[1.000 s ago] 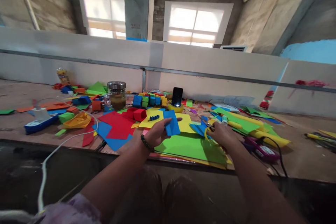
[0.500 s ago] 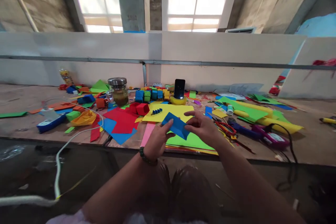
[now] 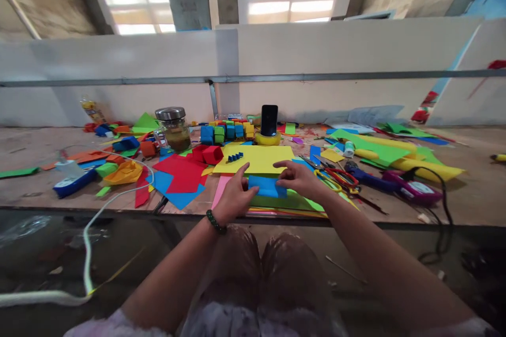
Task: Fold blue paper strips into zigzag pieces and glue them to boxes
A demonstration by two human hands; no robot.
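Note:
A small blue sheet of paper (image 3: 268,187) is held level between my two hands, above a stack of green and yellow sheets. My left hand (image 3: 236,195) pinches its left end, thumb in front and index finger stretched upward. At the right end, my right hand (image 3: 299,181) grips the paper between thumb and fingers. Just beyond lies a yellow sheet (image 3: 259,157), with a small zigzag-folded blue paper strip (image 3: 235,157) on it. Scissors with red handles (image 3: 343,178) and a yellow-handled pair (image 3: 327,181) lie right of my right hand.
Folded paper cubes (image 3: 219,133) and a phone (image 3: 269,120) on a yellow stand are at the back. A lidded glass jar (image 3: 174,129) stands left of them. A purple glue gun (image 3: 407,187) lies right. A white cable (image 3: 89,245) crosses the table's front edge at left.
The blue paper has gone from tilted to level and sits slightly lower relative to the yellow sheet. My left index finger has lifted upward. The head view has tipped down.

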